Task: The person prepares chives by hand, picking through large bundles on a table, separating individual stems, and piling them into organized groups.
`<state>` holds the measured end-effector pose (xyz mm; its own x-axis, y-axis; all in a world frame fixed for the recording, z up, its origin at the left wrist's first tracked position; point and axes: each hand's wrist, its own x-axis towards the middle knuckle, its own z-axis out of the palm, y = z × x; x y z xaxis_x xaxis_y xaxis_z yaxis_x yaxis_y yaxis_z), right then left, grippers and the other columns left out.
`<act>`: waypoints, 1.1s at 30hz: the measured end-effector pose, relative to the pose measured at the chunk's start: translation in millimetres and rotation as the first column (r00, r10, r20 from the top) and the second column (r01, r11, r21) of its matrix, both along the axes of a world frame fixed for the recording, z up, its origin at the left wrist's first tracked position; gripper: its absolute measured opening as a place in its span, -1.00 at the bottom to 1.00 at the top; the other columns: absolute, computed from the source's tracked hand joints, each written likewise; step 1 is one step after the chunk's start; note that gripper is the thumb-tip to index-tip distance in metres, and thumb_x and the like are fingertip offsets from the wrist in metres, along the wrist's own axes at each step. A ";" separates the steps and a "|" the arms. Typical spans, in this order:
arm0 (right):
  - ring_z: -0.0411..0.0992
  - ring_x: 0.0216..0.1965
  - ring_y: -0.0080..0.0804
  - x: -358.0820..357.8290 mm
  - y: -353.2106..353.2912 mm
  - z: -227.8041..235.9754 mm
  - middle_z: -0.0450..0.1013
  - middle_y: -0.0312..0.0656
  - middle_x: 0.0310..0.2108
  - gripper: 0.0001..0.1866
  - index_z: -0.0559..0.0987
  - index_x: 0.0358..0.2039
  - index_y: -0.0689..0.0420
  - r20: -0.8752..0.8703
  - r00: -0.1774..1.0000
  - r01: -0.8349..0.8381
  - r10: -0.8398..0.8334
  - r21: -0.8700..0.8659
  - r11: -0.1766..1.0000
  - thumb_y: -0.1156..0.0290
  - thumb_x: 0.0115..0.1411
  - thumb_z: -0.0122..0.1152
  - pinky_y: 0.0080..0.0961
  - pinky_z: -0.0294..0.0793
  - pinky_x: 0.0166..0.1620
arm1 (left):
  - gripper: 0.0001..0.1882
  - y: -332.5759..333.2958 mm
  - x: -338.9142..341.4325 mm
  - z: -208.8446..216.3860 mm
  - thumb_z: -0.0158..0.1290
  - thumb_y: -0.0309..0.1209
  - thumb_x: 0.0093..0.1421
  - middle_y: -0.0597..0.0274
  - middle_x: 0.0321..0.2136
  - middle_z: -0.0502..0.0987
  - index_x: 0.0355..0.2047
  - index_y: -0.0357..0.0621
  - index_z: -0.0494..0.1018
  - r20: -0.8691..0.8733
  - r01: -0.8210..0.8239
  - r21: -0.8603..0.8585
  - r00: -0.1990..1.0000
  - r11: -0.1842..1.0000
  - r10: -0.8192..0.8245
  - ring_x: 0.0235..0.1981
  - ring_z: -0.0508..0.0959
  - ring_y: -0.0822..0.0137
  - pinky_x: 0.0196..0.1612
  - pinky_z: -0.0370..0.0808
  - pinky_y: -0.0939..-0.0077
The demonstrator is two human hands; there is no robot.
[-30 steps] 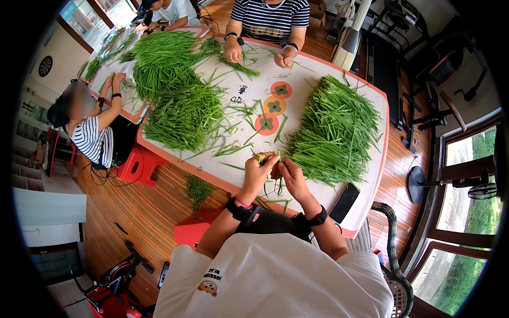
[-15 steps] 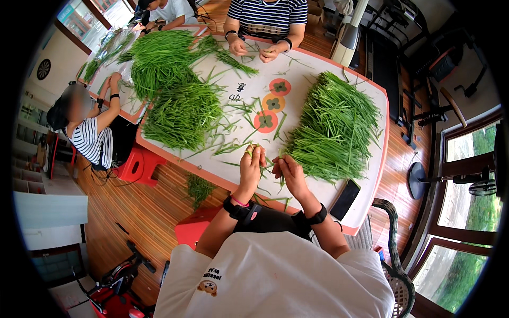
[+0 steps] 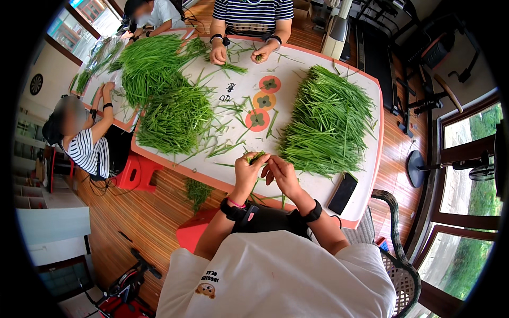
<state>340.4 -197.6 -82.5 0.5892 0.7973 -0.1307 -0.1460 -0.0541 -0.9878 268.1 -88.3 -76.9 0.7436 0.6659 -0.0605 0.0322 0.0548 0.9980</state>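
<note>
Over the near edge of the white table, my left hand [image 3: 247, 173] is closed on green stalks [image 3: 256, 157], long and thin like garlic chives. My right hand [image 3: 282, 175] meets it, fingertips together at the stalks' end; whether these fingers grip a piece is hidden. Just past my right hand lies a thick heap of the same stalks [image 3: 331, 122]. Another big heap [image 3: 175, 117] rests to the left. Loose trimmed bits [image 3: 225, 149] are scattered between the heaps.
The white table [image 3: 239, 175] has an orange rim. A black phone [image 3: 343, 193] lies by its near right edge. Across the table, a person in a striped top [image 3: 253, 18] handles stalks; two more people work at the left. A red stool [image 3: 137, 172] stands left, and greens [image 3: 198, 193] lie below the table edge.
My hands, a little apart before, have come together at the fingertips. Across the table, the other person's hands have moved apart, one reaching to the loose stalks.
</note>
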 end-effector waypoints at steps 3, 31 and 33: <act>0.36 -0.71 -0.58 -0.5 0.6 1.1 0.45 -0.20 -0.61 -0.77 0.38 -0.29 0.30 -0.037 0.999 0.017 -0.016 0.012 1.000 0.43 0.29 -0.24 -0.64 0.34 -0.60 | -0.81 -0.5 -0.3 2.8 0.14 -0.42 0.07 0.38 -0.63 0.45 -0.45 -0.36 0.51 -0.011 0.005 -0.019 1.000 1.000 -0.006 -0.61 0.29 0.62 -0.57 0.23 0.66; 0.32 -0.22 -0.27 121.1 -39.1 -106.1 0.41 -0.26 -0.34 -0.80 0.53 -0.37 0.02 0.973 0.212 0.570 0.092 -0.200 0.797 0.46 -0.02 -0.03 -0.36 0.27 -0.14 | -0.75 13.1 -7.3 -4.8 -0.16 -0.30 0.27 0.42 -0.63 0.28 -0.47 -0.19 0.32 0.018 -0.152 -0.151 0.988 0.977 0.156 -0.61 0.19 0.56 -0.51 0.13 0.68; 0.33 -0.23 -0.27 129.0 -46.2 -106.4 0.41 -0.27 -0.37 -0.85 0.55 -0.44 0.03 0.967 0.162 0.513 0.196 -0.252 0.821 0.45 -0.04 0.03 -0.37 0.27 -0.16 | -0.76 12.1 -6.7 -5.6 -0.18 -0.30 0.28 0.38 -0.61 0.29 -0.44 -0.18 0.31 0.100 -0.145 -0.185 0.981 0.972 0.165 -0.60 0.23 0.52 -0.47 0.19 0.66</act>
